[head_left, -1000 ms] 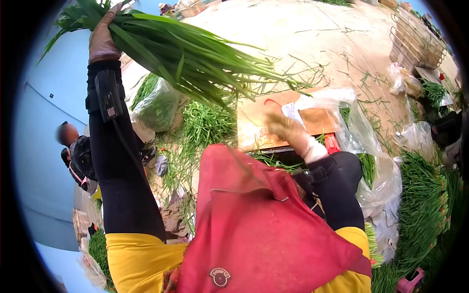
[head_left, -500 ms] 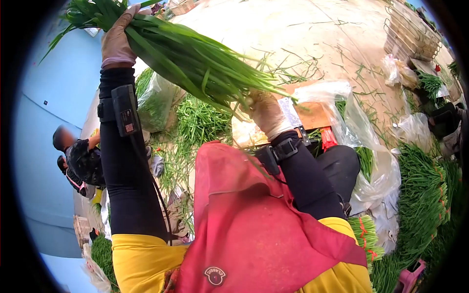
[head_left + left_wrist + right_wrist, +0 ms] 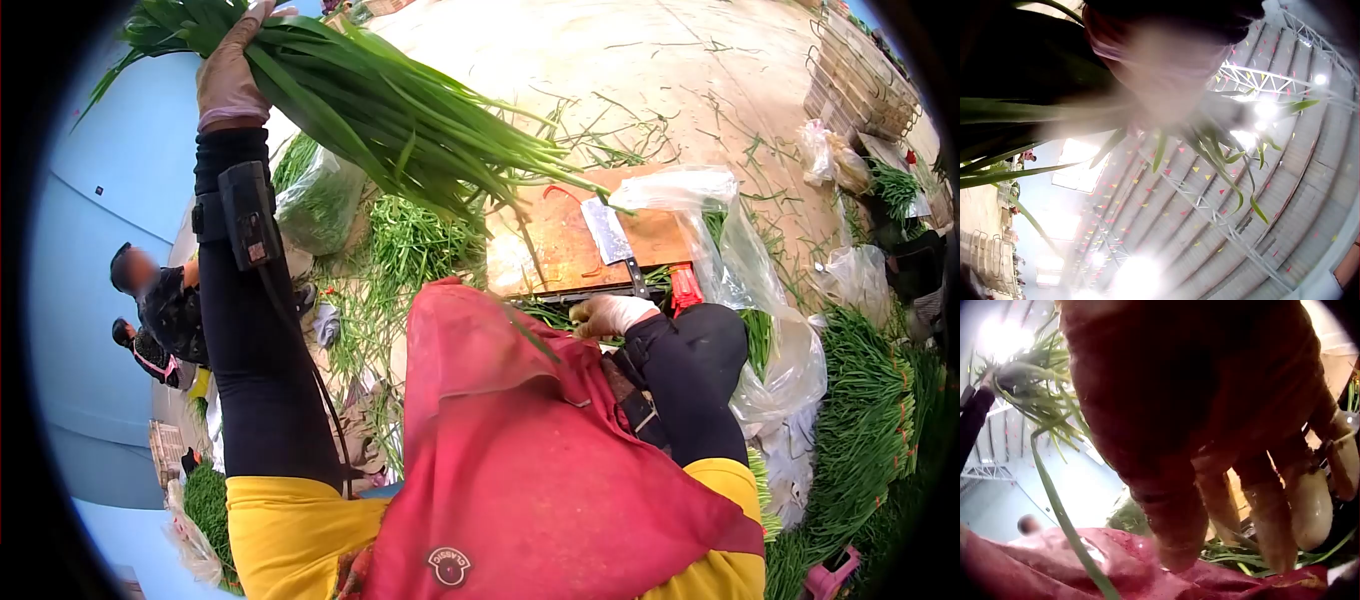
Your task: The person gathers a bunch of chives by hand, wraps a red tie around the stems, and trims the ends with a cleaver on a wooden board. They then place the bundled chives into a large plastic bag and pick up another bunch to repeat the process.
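Raised at the upper left of the head view, my left hand [image 3: 232, 80] grips a large bunch of green chives [image 3: 400, 120], its stalk ends pointing right over the board. In the left wrist view, leaf tips [image 3: 1235, 187] droop past that blurred hand. My right hand [image 3: 612, 316], in a thin glove, hovers low by my knee, just in front of the cutting board [image 3: 530, 250]. Its fingers [image 3: 1266, 519] hang loosely apart over green trimmings and hold nothing in the right wrist view. A cleaver [image 3: 605, 230] with a black handle lies on the board, its handle toward that hand.
A clear plastic bag [image 3: 765, 330] stands right of the board, beside red ties [image 3: 685, 288]. Loose chives [image 3: 420, 240] lie left of it. Tied bunches [image 3: 860, 420] are stacked at right. Crates [image 3: 860, 80] stand farther back; people [image 3: 165, 310] are at left.
My right hand went up to the stalk ends of the bunch, then came back down toward my knee, uncovering the cleaver. My left hand still holds the chives high.
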Available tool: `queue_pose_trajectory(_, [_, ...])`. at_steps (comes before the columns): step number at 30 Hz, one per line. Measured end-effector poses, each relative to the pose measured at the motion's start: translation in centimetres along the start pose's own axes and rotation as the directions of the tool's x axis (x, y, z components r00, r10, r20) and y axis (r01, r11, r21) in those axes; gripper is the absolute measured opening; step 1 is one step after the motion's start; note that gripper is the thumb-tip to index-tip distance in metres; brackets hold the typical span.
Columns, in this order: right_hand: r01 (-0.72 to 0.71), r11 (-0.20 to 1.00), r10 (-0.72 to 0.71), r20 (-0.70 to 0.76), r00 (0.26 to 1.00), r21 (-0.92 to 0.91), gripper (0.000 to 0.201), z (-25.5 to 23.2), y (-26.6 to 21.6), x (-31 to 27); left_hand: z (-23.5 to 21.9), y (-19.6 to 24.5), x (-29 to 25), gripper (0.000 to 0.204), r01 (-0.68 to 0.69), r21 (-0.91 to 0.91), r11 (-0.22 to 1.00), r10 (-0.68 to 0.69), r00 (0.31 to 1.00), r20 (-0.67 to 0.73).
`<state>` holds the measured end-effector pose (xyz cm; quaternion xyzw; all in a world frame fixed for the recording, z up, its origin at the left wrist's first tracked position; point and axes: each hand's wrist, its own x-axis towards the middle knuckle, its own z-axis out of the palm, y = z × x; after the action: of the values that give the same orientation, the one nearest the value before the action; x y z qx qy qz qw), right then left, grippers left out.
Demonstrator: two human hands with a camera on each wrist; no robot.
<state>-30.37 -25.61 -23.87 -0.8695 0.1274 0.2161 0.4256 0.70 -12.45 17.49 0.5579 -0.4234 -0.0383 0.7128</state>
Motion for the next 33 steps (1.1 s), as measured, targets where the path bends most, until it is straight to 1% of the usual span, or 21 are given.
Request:
queue_pose_trajectory(1, [0.090,0.996,-0.088,-0.116,0.989,0.013,0.048,0.7,1.1,0.8,-0.4,-0.3,0.1,0.034,0.009,-0.049,0.999,-0.008,1.000,0.026])
queue_pose_trajectory(3, [-0.016,0.996,0.035,-0.225,0.974,0.085,0.062,-3.4,-5.5,-3.0,-0.9,-0.7,0.7,0.035,0.033,-0.049,0.998,-0.033,0.999,-0.006])
queue_pose_trajectory(4, [0.270,0.938,-0.148,-0.453,0.879,0.218,0.067,-1.4,-0.7,2.4,-1.0,-0.8,1.1,0.035,0.048,-0.050,0.998,-0.050,0.998,-0.031])
queue_pose_trajectory(6, [0.600,0.496,-0.096,-0.647,0.756,0.628,0.068,-3.3,-5.9,0.7,-0.6,-1.1,1.4,0.035,0.051,-0.071,0.996,-0.053,0.998,-0.034])
queue_pose_trajectory(7, [0.602,0.495,-0.092,-0.652,0.753,0.626,0.068,-4.0,-7.3,1.1,-0.4,-1.2,1.5,0.034,0.054,-0.092,0.994,-0.058,0.997,-0.041])
queue_pose_trajectory(9, [0.686,0.540,-0.077,-0.782,0.618,0.488,0.068,-5.3,-9.7,1.9,1.2,-0.6,0.3,0.034,0.044,-0.058,0.997,-0.047,0.998,-0.051])
queue_pose_trajectory(13, [0.653,0.440,0.215,-0.778,0.590,0.617,0.058,-6.3,-13.7,2.9,2.6,-0.3,-0.3,0.034,0.044,-0.070,0.997,-0.049,0.997,-0.065])
queue_pose_trajectory(15, [0.608,0.233,0.251,-0.651,0.716,0.759,0.039,-5.7,-11.2,8.0,1.8,-0.7,0.1,0.034,0.049,-0.128,0.991,-0.050,0.999,-0.005])
queue_pose_trajectory(16, [0.512,0.365,0.338,-0.623,0.705,0.778,0.023,-6.1,-12.3,6.1,1.6,-0.7,0.1,0.033,0.059,-0.183,0.981,-0.050,0.997,0.050])
queue_pose_trajectory(17, [0.512,0.366,0.337,-0.624,0.705,0.777,0.023,-5.8,-11.3,6.4,1.3,-0.6,0.4,0.033,0.057,-0.184,0.981,-0.049,0.998,0.050])
queue_pose_trajectory(18, [0.446,0.757,0.137,-0.784,0.605,0.477,0.021,-5.2,-9.3,7.1,0.9,-0.5,0.5,0.033,0.062,-0.152,0.986,-0.057,0.998,0.042])
queue_pose_trajectory(19, [0.295,0.954,-0.125,-0.829,0.545,0.050,0.020,-4.3,-7.0,7.9,0.5,-0.3,0.5,0.032,0.071,-0.119,0.990,-0.067,0.997,0.035])
queue_pose_trajectory(20, [0.036,0.924,-0.297,-0.658,0.692,-0.380,0.019,-3.0,-4.0,9.2,0.3,-0.1,0.4,0.032,0.069,-0.119,0.990,-0.066,0.997,0.032])
queue_pose_trajectory(21, [-0.135,0.636,-0.328,-0.424,0.844,-0.760,0.019,-2.0,-1.5,9.7,0.1,0.2,0.2,0.032,0.055,-0.092,0.994,-0.057,0.998,-0.015])
queue_pose_trajectory(22, [-0.182,0.941,-0.016,-0.574,0.819,-0.286,0.022,-0.7,-0.8,7.3,0.0,0.4,0.1,0.031,0.043,-0.065,0.997,-0.047,0.997,-0.062])
queue_pose_trajectory(23, [-0.166,0.974,0.031,-0.628,0.778,-0.157,0.023,1.3,1.0,6.5,-0.3,0.5,0.1,0.031,0.041,-0.067,0.997,-0.045,0.997,-0.067])
queue_pose_trajectory(25, [-0.335,0.942,0.299,-0.430,0.852,-0.010,0.026,4.7,4.2,5.7,-1.0,0.7,0.2,0.031,0.043,-0.053,0.998,-0.049,0.992,-0.116])
queue_pose_trajectory(27, [-0.351,0.922,0.338,-0.101,0.935,-0.160,0.033,4.3,2.4,2.5,-1.3,0.7,0.1,0.031,0.051,-0.070,0.996,-0.060,0.990,-0.129])
queue_pose_trajectory(29, [-0.277,0.951,0.269,-0.070,0.961,-0.139,0.050,3.4,0.9,1.5,-1.4,0.7,-0.2,0.030,0.033,-0.172,0.985,-0.050,0.994,-0.097])
queue_pose_trajectory(31, [-0.064,0.990,0.030,-0.256,0.966,-0.122,0.062,0.5,-1.2,1.3,-1.1,0.9,-0.7,0.030,0.032,-0.141,0.990,-0.050,0.991,-0.127])
queue_pose_trajectory(33, [0.407,0.901,-0.202,-0.683,0.702,0.153,0.057,-1.2,-0.8,3.0,-1.1,1.0,-1.1,0.030,0.036,-0.111,0.993,-0.052,0.988,-0.148])
